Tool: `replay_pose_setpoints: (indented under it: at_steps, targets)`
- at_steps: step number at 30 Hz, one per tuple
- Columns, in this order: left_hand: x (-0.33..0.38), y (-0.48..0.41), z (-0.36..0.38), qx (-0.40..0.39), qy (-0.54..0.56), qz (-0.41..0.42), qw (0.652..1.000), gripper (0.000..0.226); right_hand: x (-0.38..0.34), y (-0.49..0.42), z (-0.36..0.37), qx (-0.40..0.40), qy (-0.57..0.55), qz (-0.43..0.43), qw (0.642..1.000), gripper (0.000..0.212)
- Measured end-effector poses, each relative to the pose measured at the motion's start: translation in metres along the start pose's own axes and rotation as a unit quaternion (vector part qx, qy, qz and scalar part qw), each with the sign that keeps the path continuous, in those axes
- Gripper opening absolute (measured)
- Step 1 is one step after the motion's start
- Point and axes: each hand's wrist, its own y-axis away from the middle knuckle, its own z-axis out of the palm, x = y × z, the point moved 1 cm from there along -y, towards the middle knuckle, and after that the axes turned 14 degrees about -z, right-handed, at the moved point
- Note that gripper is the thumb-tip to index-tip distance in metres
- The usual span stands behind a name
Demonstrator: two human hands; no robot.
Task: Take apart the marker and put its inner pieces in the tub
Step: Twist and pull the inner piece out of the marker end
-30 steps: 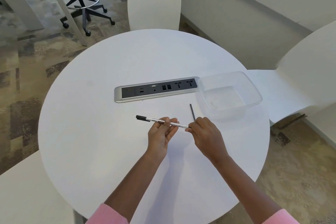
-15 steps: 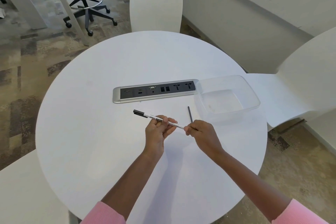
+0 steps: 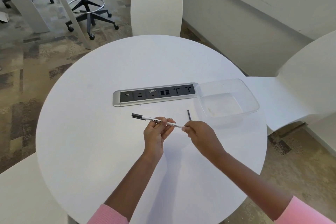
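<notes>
**Head view.** The marker (image 3: 154, 119), with its black cap (image 3: 136, 115) on the left end, is held level above the table (image 3: 109, 151). It lies to the left of the clear tub (image 3: 251, 96), which stands on the table just beside the socket panel (image 3: 154, 94). The left hand (image 3: 157, 132) pinches the barrel at mid-length between thumb and fingertips. The right hand (image 3: 199, 134) is closed on the barrel's right end, so the hands are apart and joined only by the marker. A thin dark rod (image 3: 189, 114) shows just beyond the right hand; whether that hand holds it or it lies on the table cannot be told.

**Judged step:** freeing the right end to reach the inner parts. The left hand should brace the barrel without bending it, while the right twists and pulls straight along the axis in short tugs. A slanted pull may crack the slim barrel or fling a small piece. Working low and near the tub keeps freed parts within reach
</notes>
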Motion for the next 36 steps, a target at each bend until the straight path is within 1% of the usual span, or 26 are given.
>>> replay_pose_setpoints:
  at_steps: [1,2,4,8,11,13,16,18,20,22,24,26,30,32,33,34,36]
  targets:
    - [0.0,0.0,0.0,0.004,0.006,0.0,1.0,0.014,0.001,0.003,0.004,0.028,0.091,-0.055,0.994,0.017]
    - [0.0,0.001,0.0,0.006,0.011,0.001,1.0,0.014,0.003,0.006,0.008,0.051,0.159,-0.097,0.981,0.02]
    - [0.0,0.002,-0.001,0.01,0.018,0.001,1.0,0.013,0.008,0.009,0.012,0.093,0.234,-0.159,0.955,0.026]
    - [-0.002,0.005,0.0,0.015,0.035,-0.002,0.999,0.014,0.013,0.004,0.015,0.139,0.289,-0.226,0.92,0.027]
    - [-0.003,0.006,0.0,0.015,0.034,-0.001,0.999,0.014,0.014,0.004,0.017,0.158,0.297,-0.238,0.911,0.027]
    - [-0.004,0.006,-0.001,0.016,0.023,0.004,1.0,0.014,0.013,0.002,0.018,0.164,0.256,-0.225,0.926,0.026]
    - [-0.004,0.007,-0.001,0.011,0.001,0.014,1.0,0.015,0.008,0.004,0.019,0.148,0.163,-0.177,0.959,0.027]
    - [-0.001,0.008,-0.002,0.004,-0.011,0.019,1.0,0.016,0.002,0.007,0.016,0.12,0.085,-0.112,0.983,0.026]
    - [0.001,0.009,-0.002,-0.003,-0.027,0.021,0.999,0.017,-0.003,0.008,0.01,0.06,-0.033,-0.02,0.997,0.024]
    - [0.003,0.01,-0.002,-0.01,-0.041,0.022,0.999,0.017,-0.003,0.007,0.003,0.016,-0.118,0.049,0.992,0.026]
    - [0.004,0.011,-0.002,-0.018,-0.056,0.025,0.998,0.016,-0.003,0.005,-0.003,0.002,-0.187,0.097,0.978,0.032]
    - [0.004,0.011,-0.001,-0.026,-0.073,0.028,0.997,0.016,-0.003,0.004,-0.006,-0.007,-0.25,0.139,0.958,0.035]
    - [0.004,0.01,-0.001,-0.034,-0.087,0.028,0.995,0.017,-0.004,0.004,-0.007,-0.039,-0.359,0.222,0.906,0.032]
    - [0.005,0.01,0.001,-0.03,-0.072,0.029,0.997,0.016,-0.005,0.002,-0.008,-0.022,-0.39,0.221,0.894,0.031]
    - [0.005,0.01,0.002,-0.027,-0.058,0.028,0.998,0.016,-0.004,0.002,-0.009,-0.009,-0.379,0.198,0.904,0.032]
    - [0.005,0.009,0.003,-0.023,-0.04,0.026,0.999,0.016,-0.004,0.001,-0.009,0.002,-0.341,0.163,0.926,0.031]
    - [0.005,0.008,0.004,-0.017,-0.001,0.017,1.0,0.017,-0.004,0.003,-0.006,0.027,-0.193,0.065,0.979,0.024]
